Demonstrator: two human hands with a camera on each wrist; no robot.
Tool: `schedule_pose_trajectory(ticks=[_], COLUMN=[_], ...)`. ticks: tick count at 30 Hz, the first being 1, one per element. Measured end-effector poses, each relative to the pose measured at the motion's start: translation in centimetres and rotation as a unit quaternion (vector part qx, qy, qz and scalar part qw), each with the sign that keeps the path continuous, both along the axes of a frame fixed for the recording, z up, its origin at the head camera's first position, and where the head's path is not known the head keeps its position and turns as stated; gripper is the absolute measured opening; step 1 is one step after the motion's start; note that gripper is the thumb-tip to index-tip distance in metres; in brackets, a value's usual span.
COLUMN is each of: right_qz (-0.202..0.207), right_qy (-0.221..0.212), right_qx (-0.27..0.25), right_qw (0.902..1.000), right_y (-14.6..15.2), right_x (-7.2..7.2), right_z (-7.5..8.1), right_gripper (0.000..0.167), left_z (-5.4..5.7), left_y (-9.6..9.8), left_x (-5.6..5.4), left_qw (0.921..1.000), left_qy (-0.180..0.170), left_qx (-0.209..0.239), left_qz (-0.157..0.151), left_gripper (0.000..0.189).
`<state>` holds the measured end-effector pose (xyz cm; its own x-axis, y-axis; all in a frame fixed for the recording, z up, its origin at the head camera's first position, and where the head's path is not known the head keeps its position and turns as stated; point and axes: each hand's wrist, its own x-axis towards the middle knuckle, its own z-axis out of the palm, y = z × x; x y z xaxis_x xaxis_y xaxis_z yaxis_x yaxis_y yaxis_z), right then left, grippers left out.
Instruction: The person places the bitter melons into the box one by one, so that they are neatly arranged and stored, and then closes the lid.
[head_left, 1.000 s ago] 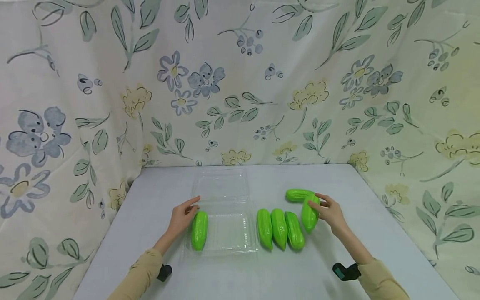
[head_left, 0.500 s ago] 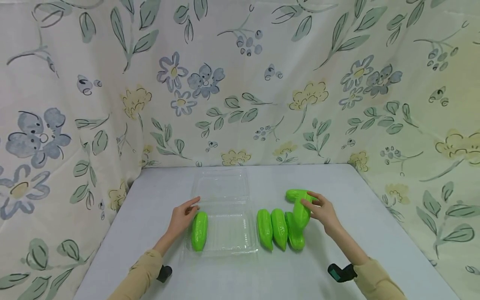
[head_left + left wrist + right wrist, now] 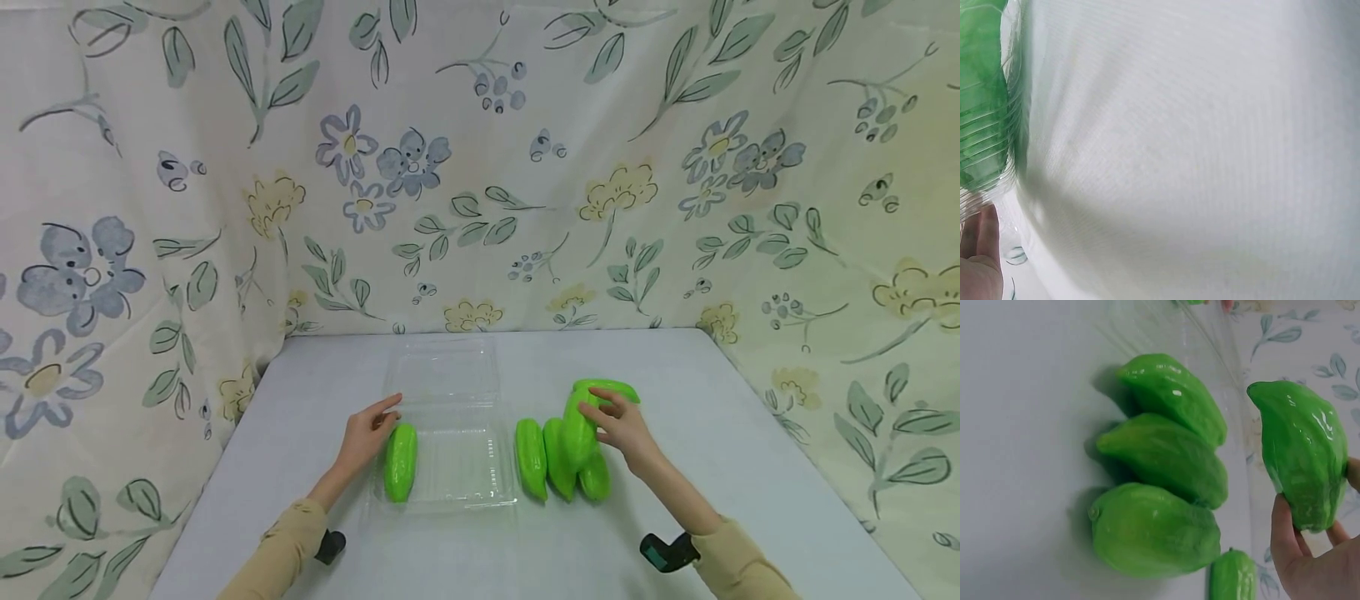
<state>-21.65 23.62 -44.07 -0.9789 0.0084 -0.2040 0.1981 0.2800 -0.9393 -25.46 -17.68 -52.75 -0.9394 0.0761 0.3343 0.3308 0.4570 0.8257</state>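
Note:
A clear plastic clamshell box (image 3: 465, 498) lies opened out, its lid (image 3: 442, 371) folded back. Inside its left side is one glossy green papaya (image 3: 401, 467). My left hand (image 3: 367, 432) holds the box's left edge near the hinge; in the left wrist view its fingers (image 3: 987, 234) meet the ridged wall, the thumb hidden. My right hand (image 3: 624, 427) grips another green papaya (image 3: 1304, 453) by its blunt end, raised above the row. Under and beside it lie three more papayas, including the leftmost papaya (image 3: 532, 458) and the partly covered papaya (image 3: 596, 482).
One more green papaya (image 3: 618, 388) lies crosswise behind the row, partly hidden by the raised one. The white table (image 3: 450, 558) meets a floral curtain (image 3: 480, 250) at the back and sides.
My right hand has carried its papaya leftward, from the row's right end to above the row, covering part of the papayas below. My left hand and the box have stayed in place.

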Motion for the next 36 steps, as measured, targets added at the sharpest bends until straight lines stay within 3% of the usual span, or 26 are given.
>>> schedule_pose_trajectory(ticks=[26,36], right_qz=[0.043,0.023], right_qy=[-0.027,-0.018], right_qx=[-0.062,-0.078], right_qw=[0.9968,0.9965], right_y=[-4.5,-6.3], right_x=[1.3,1.7], right_z=[-0.7,-1.6], right_gripper=[0.057,0.053], left_z=[0.2,0.0], left_y=[0.1,0.1], left_x=[0.1,0.0], left_qw=[0.9999,1.0], left_qy=[-0.003,0.004], left_qx=[-0.009,-0.001], left_qz=[0.004,0.004], left_gripper=[0.034,0.034])
